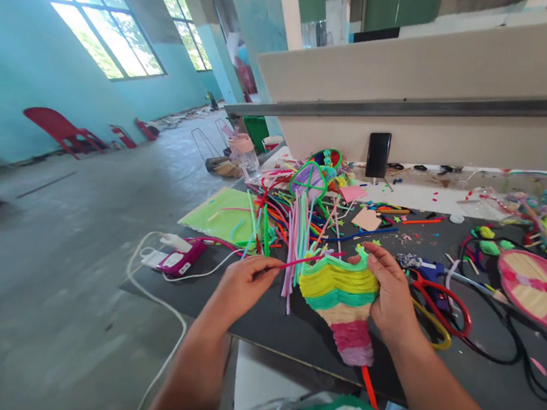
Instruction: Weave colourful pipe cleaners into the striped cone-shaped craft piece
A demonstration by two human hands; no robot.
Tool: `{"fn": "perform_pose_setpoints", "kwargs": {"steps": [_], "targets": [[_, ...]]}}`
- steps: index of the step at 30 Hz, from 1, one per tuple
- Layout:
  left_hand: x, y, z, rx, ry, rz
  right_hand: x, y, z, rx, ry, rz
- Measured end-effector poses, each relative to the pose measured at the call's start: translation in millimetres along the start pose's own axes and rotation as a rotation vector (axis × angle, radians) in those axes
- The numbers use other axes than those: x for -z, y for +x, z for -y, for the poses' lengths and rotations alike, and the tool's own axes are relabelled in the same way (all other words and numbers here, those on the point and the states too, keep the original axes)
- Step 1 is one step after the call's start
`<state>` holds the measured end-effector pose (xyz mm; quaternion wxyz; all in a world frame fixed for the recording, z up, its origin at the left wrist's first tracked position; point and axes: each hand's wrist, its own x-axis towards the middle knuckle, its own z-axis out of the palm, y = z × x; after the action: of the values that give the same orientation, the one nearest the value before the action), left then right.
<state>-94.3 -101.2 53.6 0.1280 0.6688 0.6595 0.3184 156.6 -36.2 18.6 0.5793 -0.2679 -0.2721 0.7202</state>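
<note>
My left hand [248,288] pinches the near end of a thin magenta pipe cleaner [304,261], which stretches right across the top of a striped fan shape. My right hand [390,289] grips the upper right edge of that pipe-cleaner fan [341,301], its thumb in front and some fingers hidden behind. The fan has yellow, teal, beige, magenta and pale purple bands, a mint green rim and an orange-red stem [369,387] pointing down toward me. Behind it lies a bundle of pastel pipe cleaners [294,235].
Red-handled scissors [446,305] and a blue glue gun [433,273] lie right of my right hand, near a pink-rimmed oval piece [539,287]. A purple power strip [183,257] with white cables sits at left. A phone [377,155] leans against the back panel.
</note>
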Motion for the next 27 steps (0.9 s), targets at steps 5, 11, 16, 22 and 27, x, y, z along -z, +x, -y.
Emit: {"fn": "perform_pose_setpoints", "kwargs": {"steps": [5,11,16,22,27], "targets": [[-39.2,5,-9,0.061,-0.201,0.013,-2,0,-3,-0.032,0.017,0.023],[-47.3,10,-10,-0.100,-0.130,-0.043,-2,2,-7,-0.064,0.007,0.026],[-51.8,9,-5,-0.031,-0.194,-0.088,-1,4,-10,-0.099,0.010,-0.042],[-57.7,8,-3,-0.027,-0.221,-0.139,-1,3,-9,-0.194,0.011,-0.049],[-55.7,7,-3,-0.121,-0.139,-0.096,-5,-1,-8,-0.142,0.000,0.043]]}}
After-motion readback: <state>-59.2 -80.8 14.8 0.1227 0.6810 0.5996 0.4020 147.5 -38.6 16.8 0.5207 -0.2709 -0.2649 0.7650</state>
